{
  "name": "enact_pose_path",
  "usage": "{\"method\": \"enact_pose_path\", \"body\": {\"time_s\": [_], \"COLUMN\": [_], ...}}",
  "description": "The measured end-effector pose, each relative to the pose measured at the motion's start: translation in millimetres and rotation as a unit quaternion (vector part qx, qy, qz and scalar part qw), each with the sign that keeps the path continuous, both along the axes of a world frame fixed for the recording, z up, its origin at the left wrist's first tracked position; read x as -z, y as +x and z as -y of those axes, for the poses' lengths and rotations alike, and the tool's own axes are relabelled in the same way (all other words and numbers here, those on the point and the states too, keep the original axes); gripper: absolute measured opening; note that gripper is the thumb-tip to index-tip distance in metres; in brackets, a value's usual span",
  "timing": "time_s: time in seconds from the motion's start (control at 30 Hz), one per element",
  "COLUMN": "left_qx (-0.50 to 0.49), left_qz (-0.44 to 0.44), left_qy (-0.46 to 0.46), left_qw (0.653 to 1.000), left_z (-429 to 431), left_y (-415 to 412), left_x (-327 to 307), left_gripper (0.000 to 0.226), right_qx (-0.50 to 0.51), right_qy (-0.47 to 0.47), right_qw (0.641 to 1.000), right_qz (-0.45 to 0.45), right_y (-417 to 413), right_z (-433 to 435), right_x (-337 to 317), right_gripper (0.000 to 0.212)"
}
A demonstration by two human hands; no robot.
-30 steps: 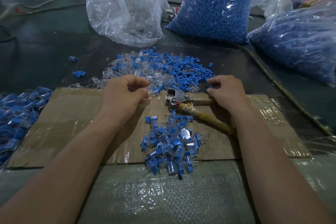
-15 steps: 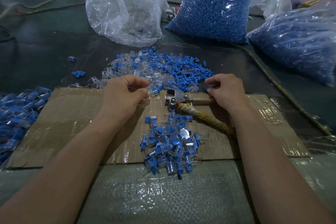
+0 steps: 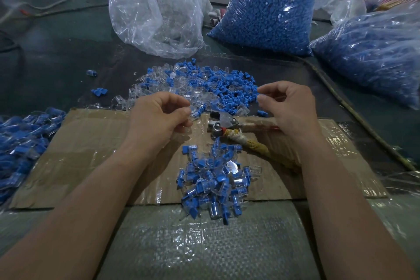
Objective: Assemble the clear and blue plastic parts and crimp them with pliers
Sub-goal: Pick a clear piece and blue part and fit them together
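Left of the pliers [image 3: 221, 120], the left hand [image 3: 156, 120] pinches a clear part [image 3: 196, 114]. Right of them, the right hand [image 3: 291, 109] has its fingertips pinched together; on what, I cannot tell.

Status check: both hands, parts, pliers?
Left hand grips clear part. Right hand pinches what looks like a blue part, mostly hidden. Pliers lie on cardboard, not gripped.

Single head view, wide-angle, looks forward and down over forearms; left hand [image 3: 156, 116], right hand [image 3: 288, 107] close, mid-frame; pliers [image 3: 221, 120] between them; bags [image 3: 270, 7] far beyond grip.
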State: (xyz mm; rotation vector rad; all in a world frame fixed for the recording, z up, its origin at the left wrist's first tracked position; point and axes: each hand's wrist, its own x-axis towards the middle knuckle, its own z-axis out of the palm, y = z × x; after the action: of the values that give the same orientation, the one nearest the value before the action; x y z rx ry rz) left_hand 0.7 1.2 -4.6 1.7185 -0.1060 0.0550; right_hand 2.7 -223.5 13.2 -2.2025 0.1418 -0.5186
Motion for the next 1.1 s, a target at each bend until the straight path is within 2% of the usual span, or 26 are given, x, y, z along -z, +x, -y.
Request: {"method": "enact_pose_path", "body": {"time_s": [0.13, 0.37, 0.5, 0.67, 0.9, 1.1], "left_qx": [0.021, 0.040, 0.036, 0.051, 0.074, 0.086], "left_qz": [0.013, -0.026, -0.030, -0.020, 0.016, 0.043], "left_qy": [0.002, -0.036, -0.031, -0.011, 0.004, 0.009], "left_qw": [1.000, 0.998, 0.998, 0.998, 0.997, 0.995], "left_z": [2, 5, 6, 9, 10, 10], "left_y": [-2, -8, -9, -9, -11, -14], "left_x": [-2, -10, -11, -10, -11, -11], "left_gripper": [0.014, 0.008, 0.008, 0.013, 0.016, 0.016], "right_qx": [-0.055, -0.134, -0.162, -0.180, -0.161, -0.185], "right_qy": [0.058, 0.030, 0.051, 0.055, -0.008, 0.025], "right_qw": [0.997, 0.990, 0.985, 0.980, 0.981, 0.981], "right_qz": [0.012, 0.025, 0.027, 0.063, 0.103, 0.059], "right_y": [-11, -22, -26, -27, -24, -26], "right_z": [-16, -42, -53, -64, -68, -70], "right_x": [-4, -7, -5, 0, 5, 4], "right_gripper": [0.024, 0.023, 0.023, 0.017, 0.008, 0.009]}}
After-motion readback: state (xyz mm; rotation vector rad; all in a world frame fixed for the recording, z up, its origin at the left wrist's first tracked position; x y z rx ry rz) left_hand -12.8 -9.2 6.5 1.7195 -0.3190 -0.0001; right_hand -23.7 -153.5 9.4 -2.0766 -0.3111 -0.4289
